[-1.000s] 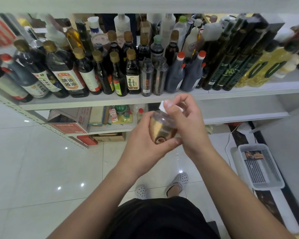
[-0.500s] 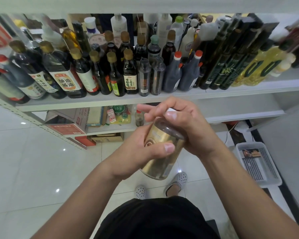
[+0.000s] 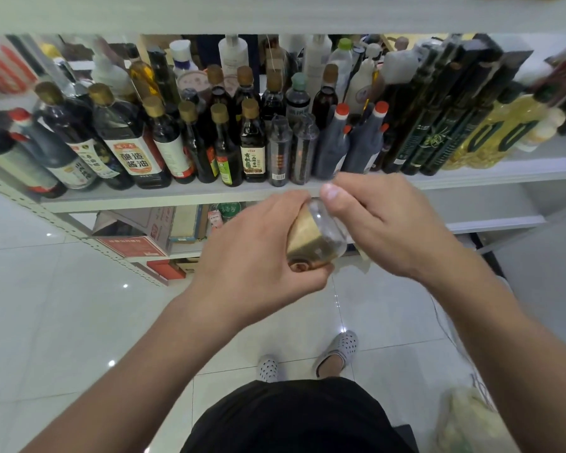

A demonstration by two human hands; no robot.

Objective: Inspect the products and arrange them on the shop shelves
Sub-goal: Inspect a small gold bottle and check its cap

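bottle between both hands

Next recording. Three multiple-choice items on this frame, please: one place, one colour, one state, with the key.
1. Where is the gold-labelled bottle? A in a basket; B in both hands; C in a box.
2. What colour are the caps of the two grey bottles on the shelf? A green; B blue; C red.
3. What is the left hand doing? A hanging open; B gripping the bottle's base; C pointing upward.
Key: 1B, the left hand and right hand both hold it; 2C, both caps show red; 3B, its fingers wrap the base.
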